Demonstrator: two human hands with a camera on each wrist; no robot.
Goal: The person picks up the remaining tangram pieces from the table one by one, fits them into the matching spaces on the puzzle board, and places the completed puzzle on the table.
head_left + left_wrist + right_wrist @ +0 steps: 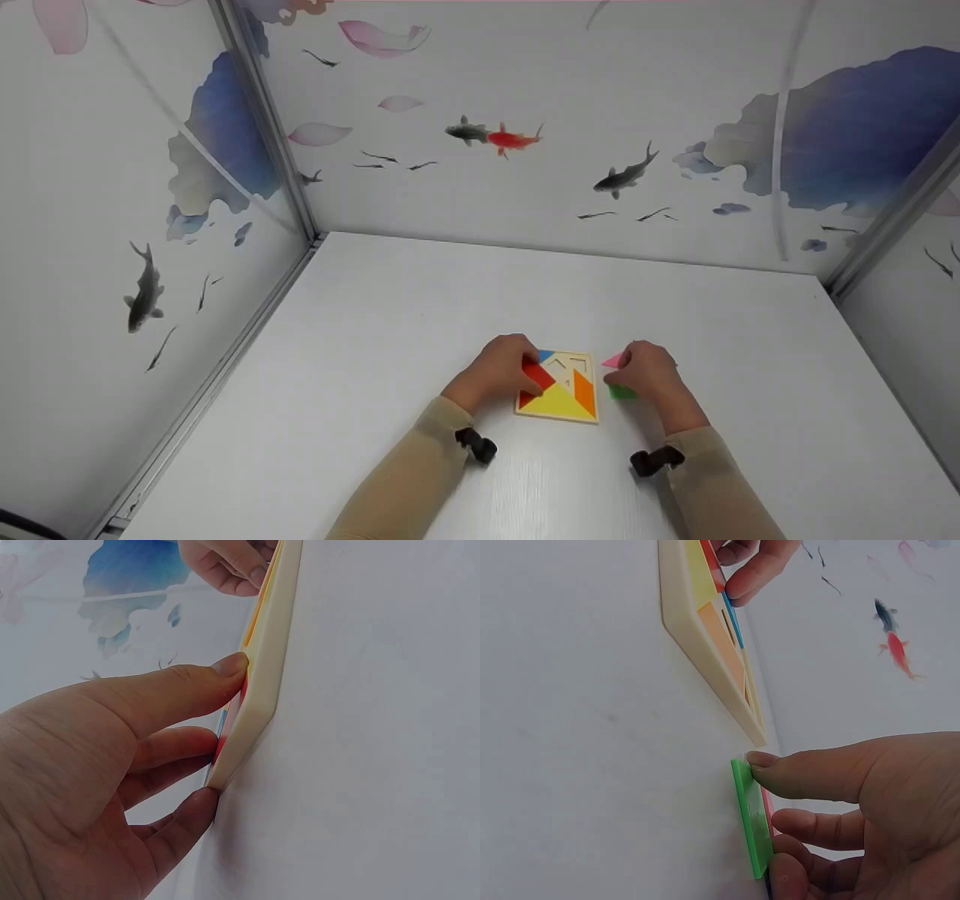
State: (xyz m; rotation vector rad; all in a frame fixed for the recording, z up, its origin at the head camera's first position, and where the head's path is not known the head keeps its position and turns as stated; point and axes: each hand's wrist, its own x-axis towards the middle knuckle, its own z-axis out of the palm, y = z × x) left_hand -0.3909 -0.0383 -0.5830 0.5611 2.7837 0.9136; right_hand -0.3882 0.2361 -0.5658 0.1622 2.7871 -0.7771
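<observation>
Evidently both hands are busy around a wooden tangram board, which lies flat on the white table, in front of the person. The left hand holds the board at its left side, fingers bent over the edge and thumb reaching across the red triangle. Beside that piece sit a large yellow triangle along the near edge, an orange parallelogram at the right and a blue piece in the far left corner; bare recesses show between the blue and the orange. Just right of the board, apart from it, the right hand pinches a green tile, thumb on one edge and fingertips by the other. A pink triangle lies next to the green tile, partly hidden by the fingers; whether they touch it, I cannot tell. Both forearms wear tan sleeves, and a small black camera is at each wrist. Behind the table stands a white panel printed with fish and petals.
</observation>
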